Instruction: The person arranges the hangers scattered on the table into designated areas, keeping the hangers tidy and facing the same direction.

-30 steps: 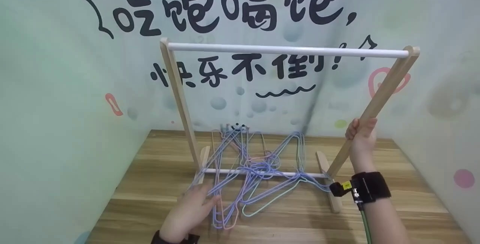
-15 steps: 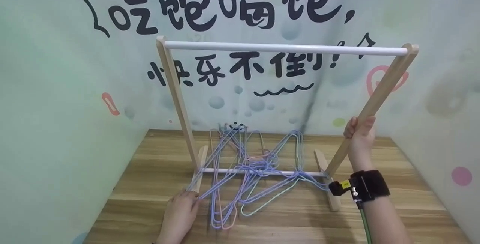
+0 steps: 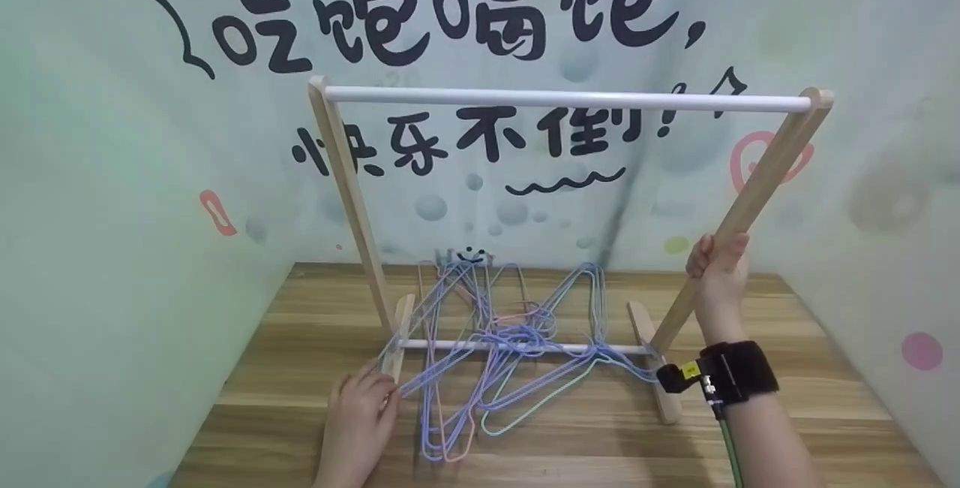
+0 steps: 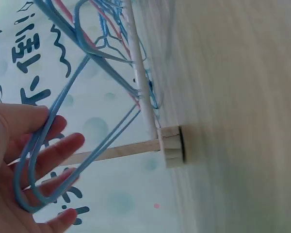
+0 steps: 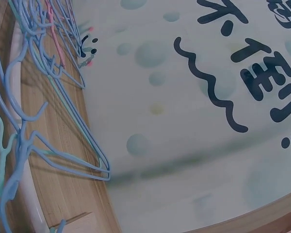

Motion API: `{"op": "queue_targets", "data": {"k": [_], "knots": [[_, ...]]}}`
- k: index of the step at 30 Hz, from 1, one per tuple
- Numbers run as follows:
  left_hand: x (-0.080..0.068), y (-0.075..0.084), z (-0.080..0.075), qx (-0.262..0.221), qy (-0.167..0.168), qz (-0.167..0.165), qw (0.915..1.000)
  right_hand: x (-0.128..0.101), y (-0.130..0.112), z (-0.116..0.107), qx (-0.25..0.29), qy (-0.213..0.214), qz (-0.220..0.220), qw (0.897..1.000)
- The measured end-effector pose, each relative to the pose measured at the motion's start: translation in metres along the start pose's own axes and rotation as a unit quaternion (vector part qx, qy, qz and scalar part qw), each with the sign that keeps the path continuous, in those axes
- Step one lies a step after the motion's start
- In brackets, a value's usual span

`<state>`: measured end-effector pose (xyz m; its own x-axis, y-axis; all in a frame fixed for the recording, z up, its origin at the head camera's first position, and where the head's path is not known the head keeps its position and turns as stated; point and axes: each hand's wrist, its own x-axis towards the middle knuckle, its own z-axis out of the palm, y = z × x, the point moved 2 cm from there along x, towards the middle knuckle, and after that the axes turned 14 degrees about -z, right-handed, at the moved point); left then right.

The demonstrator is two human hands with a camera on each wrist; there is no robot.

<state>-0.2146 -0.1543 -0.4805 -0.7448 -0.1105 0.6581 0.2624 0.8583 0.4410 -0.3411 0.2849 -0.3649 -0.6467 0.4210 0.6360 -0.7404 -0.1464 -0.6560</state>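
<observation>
A tangled heap of wire hangers, mostly blue with some pink and green, lies over the lower white bar of a wooden rack. At the heap's left end, my left hand pinches the looped ends of blue hangers between thumb and fingers. The left wrist view shows the lower fingers spread loosely behind the loops. My right hand grips the rack's right post, with fingers wrapped round it. In the right wrist view, several hanger hooks and shoulders overlap along the lower bar.
The rack's upper white bar spans the two posts, high above the wooden tabletop. Its flat feet stand on that tabletop. A printed backdrop rises behind, with walls at both sides.
My left hand has moved left and slightly down from the heap's front, and now pinches the blue hangers' ends. The right hand keeps its grip on the post.
</observation>
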Motion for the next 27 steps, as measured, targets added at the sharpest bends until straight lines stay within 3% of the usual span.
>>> {"op": "queue_targets", "data": {"k": [6,12,15,18,21,27], "knots": [[0.006,0.017,-0.012,-0.016,0.069,0.072,0.9949,0.001,0.0,0.0,-0.017,0.0,-0.007,1.0],[0.012,0.031,-0.027,-0.05,0.137,0.102,0.984,0.0,0.001,0.0,-0.034,0.004,-0.007,0.999],[0.014,0.036,-0.038,-0.066,0.171,0.081,0.9798,0.0,0.002,0.001,-0.027,0.007,-0.01,1.0],[0.016,0.042,-0.05,-0.105,0.189,0.025,0.976,-0.001,0.002,0.001,-0.021,0.007,-0.016,1.0],[0.02,0.049,-0.063,-0.147,0.208,-0.024,0.9667,-0.001,0.002,0.001,-0.018,0.007,-0.017,1.0],[0.026,0.068,-0.089,-0.169,0.254,-0.054,0.9507,0.0,0.001,0.001,-0.01,0.009,-0.018,1.0]]}}
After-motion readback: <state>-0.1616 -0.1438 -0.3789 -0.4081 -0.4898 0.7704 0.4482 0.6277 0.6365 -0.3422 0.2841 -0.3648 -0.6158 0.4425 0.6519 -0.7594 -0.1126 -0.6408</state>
